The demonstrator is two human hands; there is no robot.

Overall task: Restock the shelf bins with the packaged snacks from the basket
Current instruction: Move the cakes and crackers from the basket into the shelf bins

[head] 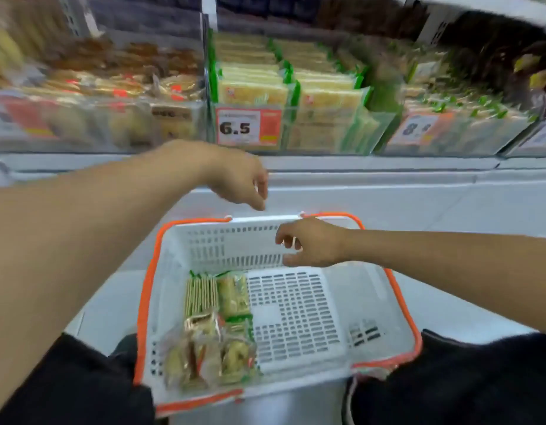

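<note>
Left hand (pixel 238 179) and right hand (pixel 308 243) loosely curled, empty, above basket (pixel 397 289), shelf tag (pixel 248 126) reads 6.5

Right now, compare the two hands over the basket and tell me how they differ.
The left hand hangs above the basket's far rim, in front of the shelf edge; the right hand sits lower, inside the basket against its far wall. The left hand's fingers point downward; the right hand's point leftward. Both have loosely curled fingers, hold nothing, and are clear of the snack packs in the basket's left part.
</note>
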